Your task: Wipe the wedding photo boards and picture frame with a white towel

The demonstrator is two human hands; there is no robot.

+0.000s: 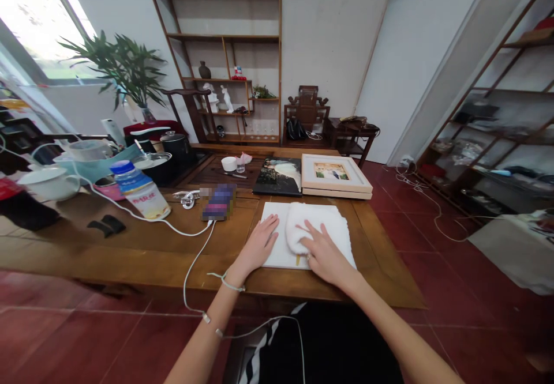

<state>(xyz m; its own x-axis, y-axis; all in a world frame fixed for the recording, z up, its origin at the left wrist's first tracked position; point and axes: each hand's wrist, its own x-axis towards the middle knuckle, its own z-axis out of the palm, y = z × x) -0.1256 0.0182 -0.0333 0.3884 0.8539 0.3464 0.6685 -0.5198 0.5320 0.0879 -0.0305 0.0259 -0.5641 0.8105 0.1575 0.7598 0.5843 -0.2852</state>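
A white flat board or cover [277,260] lies near the front edge of the wooden table, its far right edge ragged. My left hand [262,240] rests flat on its left side, fingers stretched out. On the right part sits a folded, fluffy white cloth [298,222]. Over this cloth lies my right hand [325,254], with fingers spread across its top; I see no clear grip. A small yellowish mark [298,260] shows just below the cloth. What is under the cloth is hidden.
Behind the board lie a dark photo panel [277,176] and a pale framed picture [335,177]. To the left are a phone [219,202] on a white cable, a blue-capped bottle [141,194], a white enamel cup [49,182] and a black pot [174,149].
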